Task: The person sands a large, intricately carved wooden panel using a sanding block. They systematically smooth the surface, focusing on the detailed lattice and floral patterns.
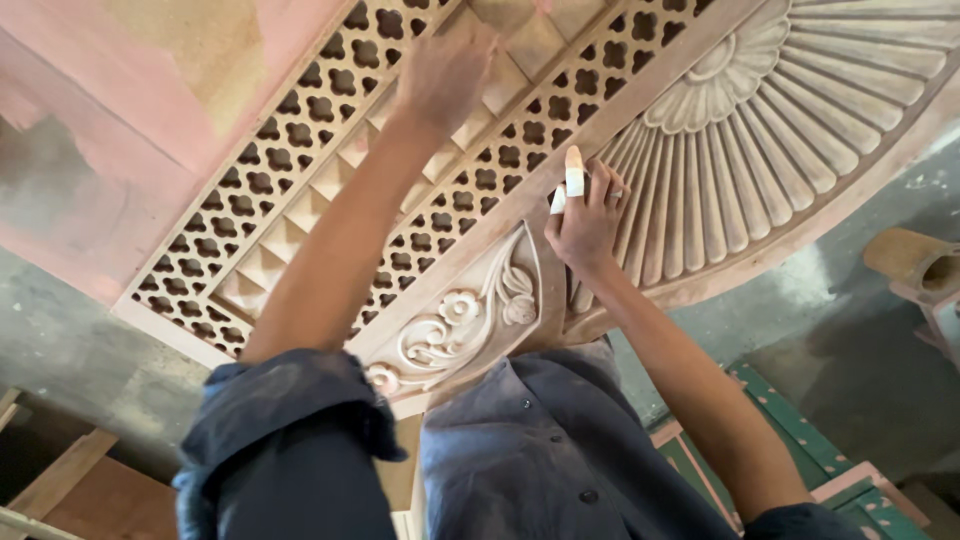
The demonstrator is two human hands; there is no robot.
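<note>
Workshop setting, with grey dusty concrete floor [60,350] below and a pink-washed slab [150,100] filling the upper left. Spread across most of the view, a large carved wooden panel [560,180], pale and unfinished, running diagonally from lower left to upper right. Along its left half, a pierced lattice section [300,180] of small quatrefoil holes, split by a band of raised pyramid blocks. On its right half, a fan of radiating flutes [760,140] topped by a scalloped rosette near the upper edge. Between the two, close to the panel's lower edge, a pointed cartouche with floral scroll relief [465,320]. Dark grey-blue shirt [540,450] with rolled sleeves across the bottom. At lower right, a green-painted board with a pink border [800,450]; at the right edge, a wooden cylinder end [915,262]; at lower left, bare wooden planks [60,480]. Left hand [440,70] stretched up onto the lattice near the panel's top edge, blurred, fingers spread flat against the wood with nothing visibly held. Right hand [585,222] resting at the inner end of the flutes, just above the cartouche tip, fingers curled around a small folded piece of sandpaper [570,180], whitish, standing up past the fingertips and touching the plain rail between lattice and fan.
</note>
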